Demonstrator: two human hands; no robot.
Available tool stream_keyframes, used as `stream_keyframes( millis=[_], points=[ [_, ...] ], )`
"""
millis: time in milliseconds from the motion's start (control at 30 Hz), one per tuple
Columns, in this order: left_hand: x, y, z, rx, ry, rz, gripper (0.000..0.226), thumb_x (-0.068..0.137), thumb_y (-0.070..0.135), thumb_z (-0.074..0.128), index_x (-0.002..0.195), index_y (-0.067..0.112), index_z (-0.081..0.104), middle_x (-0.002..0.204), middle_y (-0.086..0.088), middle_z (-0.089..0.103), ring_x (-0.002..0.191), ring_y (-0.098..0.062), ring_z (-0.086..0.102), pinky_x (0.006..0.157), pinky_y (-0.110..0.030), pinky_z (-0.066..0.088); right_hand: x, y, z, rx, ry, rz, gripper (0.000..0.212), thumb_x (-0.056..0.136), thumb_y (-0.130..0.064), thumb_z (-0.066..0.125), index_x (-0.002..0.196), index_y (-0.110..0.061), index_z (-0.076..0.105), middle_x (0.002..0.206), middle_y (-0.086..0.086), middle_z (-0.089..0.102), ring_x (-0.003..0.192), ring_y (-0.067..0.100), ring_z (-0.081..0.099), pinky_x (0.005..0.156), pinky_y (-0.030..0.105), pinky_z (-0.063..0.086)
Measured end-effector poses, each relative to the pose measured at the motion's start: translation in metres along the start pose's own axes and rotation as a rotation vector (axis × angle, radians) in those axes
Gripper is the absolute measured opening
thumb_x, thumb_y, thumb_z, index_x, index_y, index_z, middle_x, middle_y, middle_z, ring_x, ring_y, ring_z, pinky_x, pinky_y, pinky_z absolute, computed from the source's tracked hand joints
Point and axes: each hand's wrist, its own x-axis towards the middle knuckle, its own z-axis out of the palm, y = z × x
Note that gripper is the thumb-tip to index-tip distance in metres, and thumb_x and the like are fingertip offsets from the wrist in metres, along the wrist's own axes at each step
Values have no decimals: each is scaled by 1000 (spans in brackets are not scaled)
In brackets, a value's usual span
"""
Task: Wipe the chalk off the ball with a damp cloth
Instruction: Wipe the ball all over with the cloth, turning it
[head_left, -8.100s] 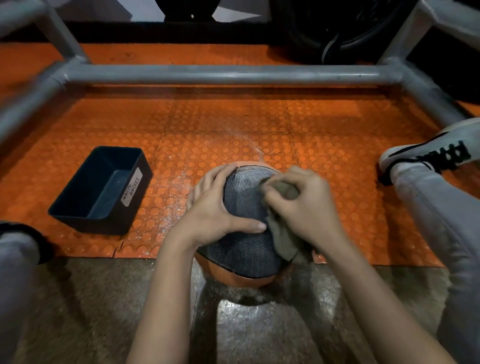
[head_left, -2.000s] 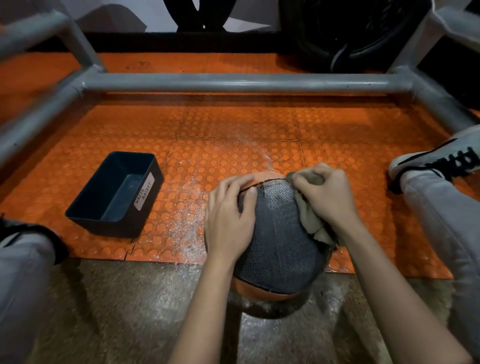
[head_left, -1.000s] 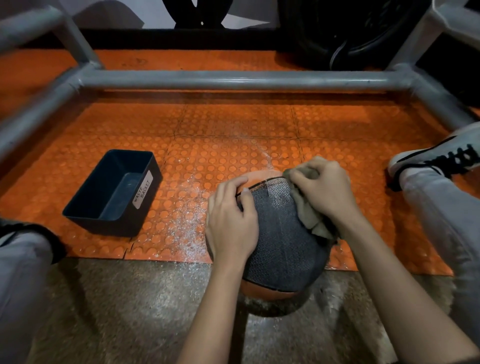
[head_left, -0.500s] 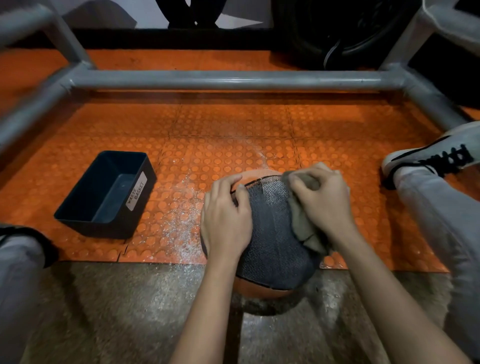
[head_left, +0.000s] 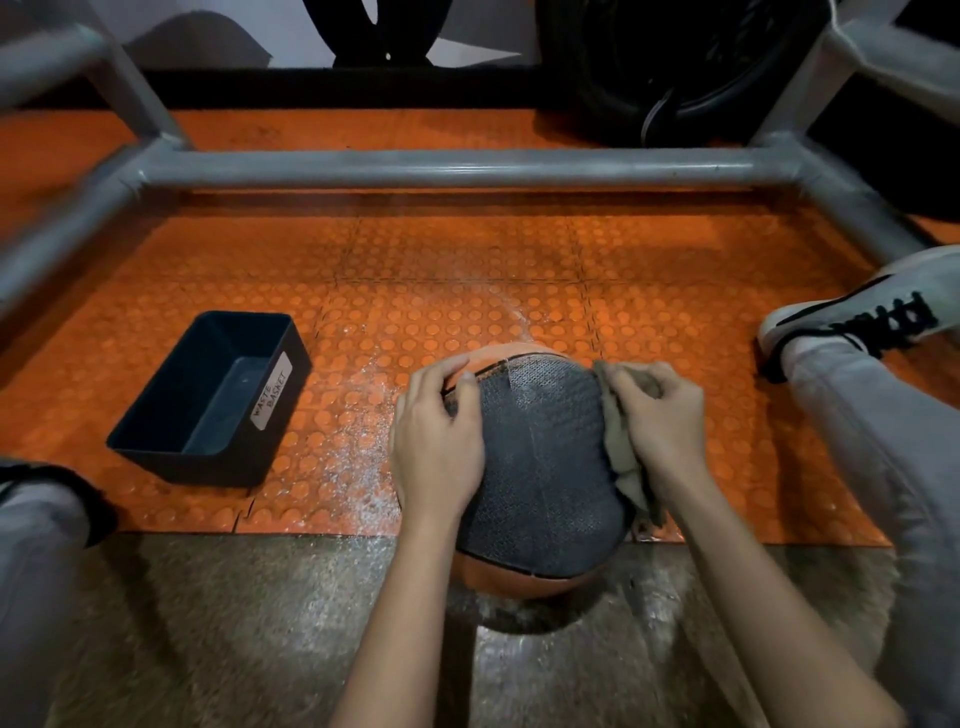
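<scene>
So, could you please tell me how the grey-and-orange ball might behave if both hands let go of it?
The round grey-and-orange textured ball would probably roll, since only the left hand steadies it. Its rough grey panel likely resists slipping. It looks fairly heavy, resting on the speckled concrete floor.

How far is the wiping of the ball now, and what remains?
Done: the grey panel of the ball shows little chalk. In hand: the left hand steadies it and the right hand presses the cloth against its right side. Left: hidden sides unknown.
</scene>
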Motion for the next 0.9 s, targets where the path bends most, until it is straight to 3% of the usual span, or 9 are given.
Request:
stream_keyframes(
  millis=[100, 200, 333, 467, 533, 633, 767, 833, 900],
  points=[
    [4, -4, -5, -47, -2, -31, 18, 97, 27, 46, 107, 34, 59, 117, 14, 55, 108, -6, 47, 87, -25, 35, -34, -22, 16, -261, -20, -330, 10, 80, -35, 59, 74, -33, 67, 86, -10, 59, 91, 16, 49, 79, 33, 33],
    [10, -13, -11, -143, -5, -57, 16, 98, 24, 48, 103, 34, 59, 106, 20, 54, 107, -5, 49, 88, -23, 34, -65, -34, 30, -440, -24, -636, 22, 81, -42, 54, 84, -29, 71, 90, -12, 59, 88, 12, 40, 71, 29, 22],
    [15, -23, -13, -229, 4, -80, 13, 96, 29, 50, 101, 35, 60, 105, 24, 54, 114, -11, 51, 95, -27, 37, -39, -13, 22, -183, 50, -398, 18, 80, -45, 54, 84, -35, 67, 86, -12, 56, 89, 11, 45, 79, 28, 27],
    [14, -17, -8, -156, 61, -109, 21, 98, 27, 46, 114, 25, 61, 113, 10, 54, 117, -12, 47, 91, -21, 30, -5, 7, 16, 133, 74, 5, 9, 87, -14, 65, 80, -19, 68, 96, 20, 67, 75, -4, 56, 78, 16, 41],
    [10, -10, -4, -84, 100, -139, 26, 99, 30, 44, 119, 23, 60, 122, 7, 53, 118, -13, 45, 90, -21, 28, 1, 9, 15, 165, 77, 130, 20, 87, -12, 64, 72, -24, 64, 102, 20, 67, 82, 8, 57, 81, 22, 43],
    [8, -6, -3, -16, 148, -178, 28, 99, 32, 42, 120, 25, 59, 129, 7, 52, 119, -15, 45, 88, -24, 30, -16, -8, 22, -11, 69, -87, 8, 81, -33, 61, 73, -31, 64, 92, 0, 63, 89, 17, 52, 83, 30, 39],
    [11, -14, -7, -91, 158, -189, 28, 99, 30, 43, 120, 21, 59, 126, 5, 53, 117, -13, 48, 89, -23, 33, -55, -29, 38, -350, 9, -530, 21, 81, -41, 55, 86, -28, 71, 91, -18, 48, 88, 4, 31, 74, 24, 19],
    [11, -15, -8, -121, 164, -174, 28, 99, 28, 44, 120, 19, 60, 121, 7, 52, 113, -9, 46, 87, -18, 29, -43, -18, 34, -269, 50, -460, 20, 82, -41, 56, 87, -29, 71, 90, -14, 51, 90, 6, 37, 79, 26, 24],
    [11, -14, -7, -94, 165, -177, 30, 99, 29, 43, 122, 17, 58, 118, 9, 49, 117, -10, 42, 89, -17, 25, -21, 1, 25, -62, 104, -211, 9, 86, -31, 61, 87, -25, 68, 90, -4, 60, 90, 14, 49, 85, 32, 38]
  ],
)
